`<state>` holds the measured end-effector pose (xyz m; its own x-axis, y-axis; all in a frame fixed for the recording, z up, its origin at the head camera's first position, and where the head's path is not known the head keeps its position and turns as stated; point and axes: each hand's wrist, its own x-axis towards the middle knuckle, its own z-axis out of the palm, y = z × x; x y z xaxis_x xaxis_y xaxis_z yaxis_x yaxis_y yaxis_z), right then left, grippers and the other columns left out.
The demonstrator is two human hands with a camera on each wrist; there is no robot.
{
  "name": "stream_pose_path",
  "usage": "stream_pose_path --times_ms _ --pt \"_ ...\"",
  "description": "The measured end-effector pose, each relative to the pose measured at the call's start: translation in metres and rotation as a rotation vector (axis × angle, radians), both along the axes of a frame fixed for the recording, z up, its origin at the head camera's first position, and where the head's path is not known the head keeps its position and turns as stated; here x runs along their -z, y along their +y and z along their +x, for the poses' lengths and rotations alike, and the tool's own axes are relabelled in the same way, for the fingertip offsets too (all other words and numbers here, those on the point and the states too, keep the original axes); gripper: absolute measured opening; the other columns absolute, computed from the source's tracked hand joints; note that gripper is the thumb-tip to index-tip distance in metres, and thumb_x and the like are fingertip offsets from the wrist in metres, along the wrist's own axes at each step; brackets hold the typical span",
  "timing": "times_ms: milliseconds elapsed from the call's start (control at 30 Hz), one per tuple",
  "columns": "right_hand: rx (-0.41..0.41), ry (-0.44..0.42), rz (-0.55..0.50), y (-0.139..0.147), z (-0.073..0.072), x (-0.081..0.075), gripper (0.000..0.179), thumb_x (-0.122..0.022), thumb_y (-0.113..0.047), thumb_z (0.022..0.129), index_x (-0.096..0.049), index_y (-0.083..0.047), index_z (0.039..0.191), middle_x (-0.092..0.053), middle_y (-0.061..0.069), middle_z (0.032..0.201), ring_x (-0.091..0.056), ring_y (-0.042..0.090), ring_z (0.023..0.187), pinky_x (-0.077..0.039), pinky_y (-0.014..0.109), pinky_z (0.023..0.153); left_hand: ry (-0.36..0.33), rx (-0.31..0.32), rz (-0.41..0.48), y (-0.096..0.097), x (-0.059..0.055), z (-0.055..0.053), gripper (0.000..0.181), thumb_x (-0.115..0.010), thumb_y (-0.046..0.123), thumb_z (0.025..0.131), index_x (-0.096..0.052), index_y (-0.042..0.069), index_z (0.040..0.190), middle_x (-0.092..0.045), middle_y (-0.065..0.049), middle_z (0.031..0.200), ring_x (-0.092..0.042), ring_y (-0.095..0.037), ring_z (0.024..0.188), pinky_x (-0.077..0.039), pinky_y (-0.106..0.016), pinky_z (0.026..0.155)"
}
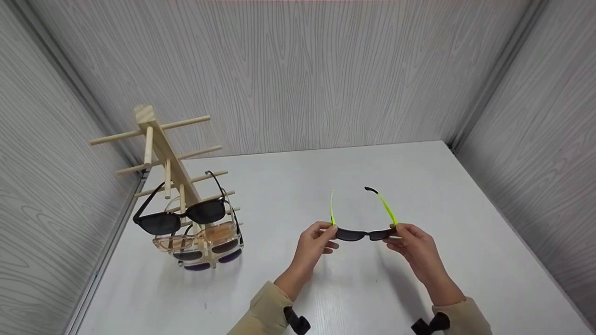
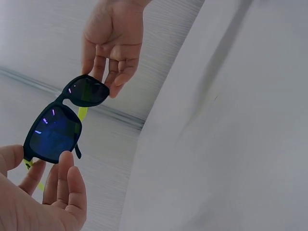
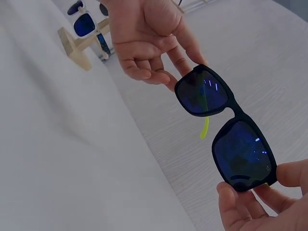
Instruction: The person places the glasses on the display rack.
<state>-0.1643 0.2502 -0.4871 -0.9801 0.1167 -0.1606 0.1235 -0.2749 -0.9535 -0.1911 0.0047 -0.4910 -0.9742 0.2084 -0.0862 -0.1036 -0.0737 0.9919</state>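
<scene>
A pair of sunglasses [image 1: 352,235] with a black front, dark lenses and yellow-green temples is held up between my two hands. My left hand [image 1: 310,246] pinches the left end of the frame by the hinge. At the opposite end, my right hand [image 1: 418,251] pinches the other hinge corner between thumb and fingers. Both temples are unfolded and point away from me. In the left wrist view the lenses of the sunglasses [image 2: 55,132] look blue and reflective. The right wrist view also shows the lens side of the sunglasses [image 3: 243,154].
On the left stands a wooden eyewear rack [image 1: 170,156] with pegs on several levels. Its upper pegs are bare. Black sunglasses [image 1: 205,211] hang above clear-framed, orange-tinted glasses [image 1: 219,232], with more pairs below. Grey wood-grain walls [image 1: 298,74] enclose the white table [image 1: 279,186].
</scene>
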Motion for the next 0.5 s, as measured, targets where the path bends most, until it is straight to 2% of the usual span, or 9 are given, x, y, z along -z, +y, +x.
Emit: stream_pose_path --times_ms 167,267,400,500 --pt "-0.027 0.008 -0.003 -0.007 -0.002 -0.004 0.021 -0.06 -0.017 0.092 -0.06 0.001 0.103 -0.065 0.013 0.097 -0.065 0.026 0.091 -0.051 0.037 0.083 0.028 -0.011 -0.009 -0.01 -0.006 0.004 0.031 -0.063 0.033 0.089 -0.063 0.007 0.104 -0.065 -0.008 0.088 -0.065 -0.022 0.076 -0.051 -0.033 0.07" --pt "-0.043 0.012 -0.004 -0.012 -0.003 -0.007 0.028 -0.06 -0.017 0.092 -0.056 0.006 0.108 -0.063 0.015 0.1 -0.065 0.027 0.092 -0.05 0.038 0.083 0.043 -0.015 -0.015 -0.016 -0.011 0.007 0.031 -0.063 0.034 0.089 -0.063 0.007 0.104 -0.065 -0.009 0.088 -0.065 -0.022 0.076 -0.051 -0.033 0.071" --pt "-0.066 0.013 0.004 -0.018 -0.003 -0.012 0.038 -0.061 -0.019 0.091 -0.051 0.011 0.113 -0.062 0.015 0.101 -0.065 0.028 0.092 -0.05 0.038 0.083 0.064 -0.022 -0.018 -0.024 -0.016 0.011 0.031 -0.062 0.033 0.089 -0.062 0.007 0.105 -0.065 -0.012 0.09 -0.065 -0.027 0.079 -0.051 -0.034 0.072" --pt "-0.069 0.01 0.003 -0.022 -0.004 -0.017 0.036 -0.062 -0.019 0.091 -0.053 0.009 0.111 -0.063 0.015 0.099 -0.065 0.028 0.091 -0.05 0.038 0.083 0.089 -0.026 -0.023 -0.029 -0.02 0.012 0.032 -0.062 0.033 0.09 -0.062 0.006 0.107 -0.064 -0.014 0.091 -0.065 -0.031 0.081 -0.051 -0.035 0.072"
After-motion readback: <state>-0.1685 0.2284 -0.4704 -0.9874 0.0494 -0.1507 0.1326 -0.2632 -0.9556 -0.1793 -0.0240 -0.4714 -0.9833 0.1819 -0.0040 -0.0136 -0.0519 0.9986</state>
